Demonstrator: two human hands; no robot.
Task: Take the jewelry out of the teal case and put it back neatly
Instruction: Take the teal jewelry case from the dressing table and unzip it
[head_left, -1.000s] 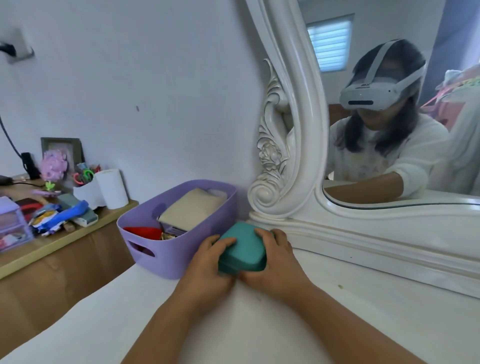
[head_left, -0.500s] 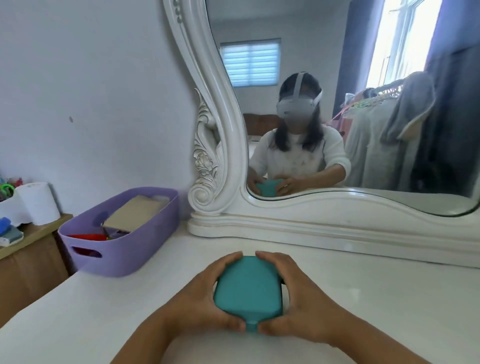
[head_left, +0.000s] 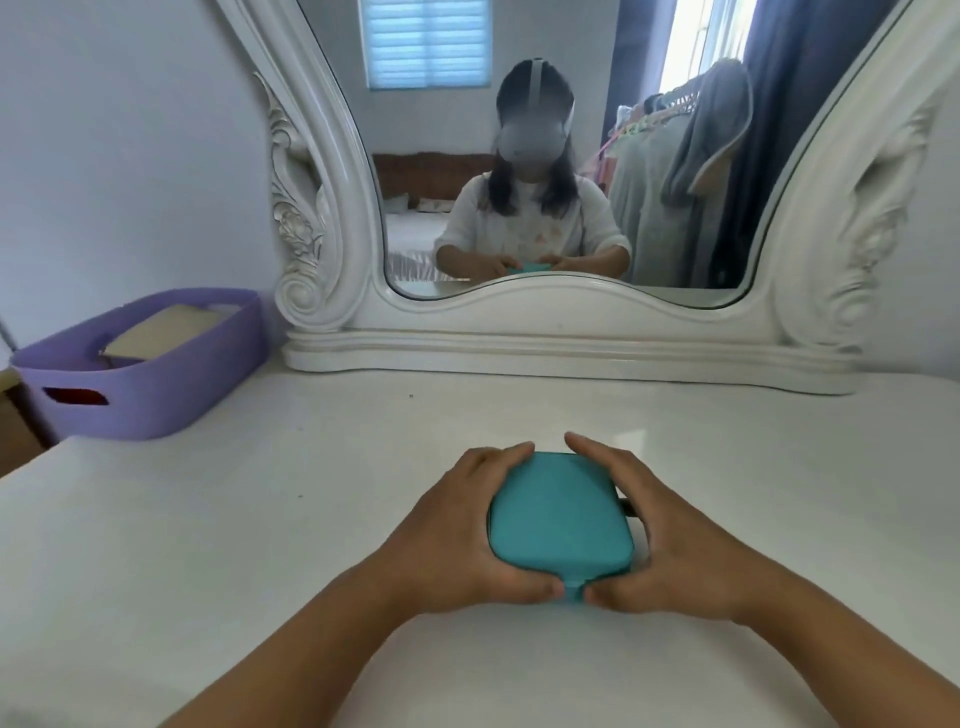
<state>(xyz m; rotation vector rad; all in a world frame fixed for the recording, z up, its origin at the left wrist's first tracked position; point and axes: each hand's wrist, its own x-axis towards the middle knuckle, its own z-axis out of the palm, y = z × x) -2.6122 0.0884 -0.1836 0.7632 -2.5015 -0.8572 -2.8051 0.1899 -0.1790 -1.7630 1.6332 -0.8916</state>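
A closed teal case (head_left: 560, 514) with rounded corners lies flat on the white dressing table (head_left: 260, 519), near its front. My left hand (head_left: 457, 530) grips its left side, fingers curled over the far corner and thumb on the near edge. My right hand (head_left: 660, 535) grips its right side the same way. Both thumbs meet beside a small teal tab at the case's near edge. No jewelry shows; the inside of the case is hidden.
A purple basket (head_left: 156, 384) holding a beige box stands at the table's back left. A large white carved mirror (head_left: 561, 332) stands along the back edge and reflects a person and hanging clothes. A wooden surface edge shows at far left.
Both hands have carried the teal case from beside the purple basket rightward and toward me, to the table in front of the mirror. The view has swung right.
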